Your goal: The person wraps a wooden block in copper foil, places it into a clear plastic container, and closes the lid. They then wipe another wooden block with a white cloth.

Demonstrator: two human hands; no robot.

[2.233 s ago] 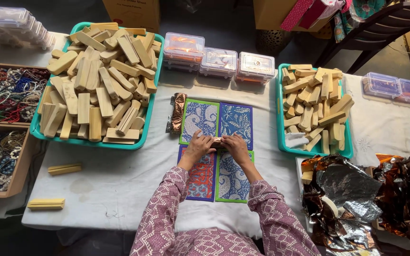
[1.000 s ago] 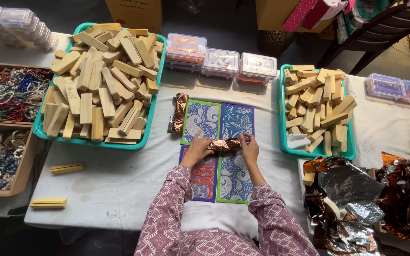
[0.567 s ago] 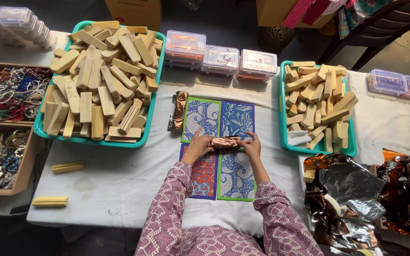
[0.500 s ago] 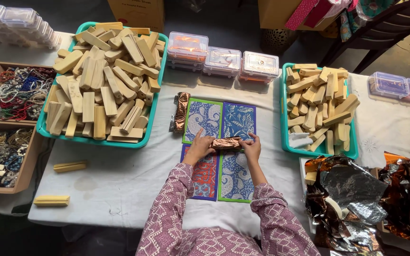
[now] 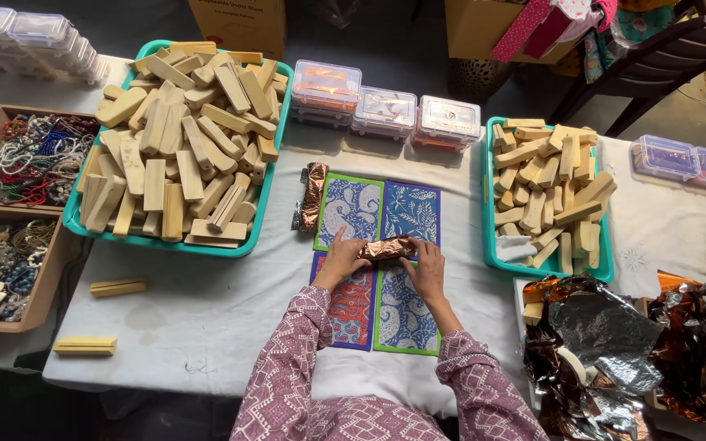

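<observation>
Both hands now grip one foil-wrapped block (image 5: 386, 247) at table centre — left hand (image 5: 341, 261) at nine o'clock, right hand (image 5: 426, 268) at three, fingers closed round ends; earlier the foil was only starting — wrapping looks nearly finished.

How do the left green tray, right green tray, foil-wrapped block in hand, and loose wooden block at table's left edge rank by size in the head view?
1. left green tray
2. right green tray
3. and 4. foil-wrapped block and loose wooden block: look alike, unranked.
</observation>
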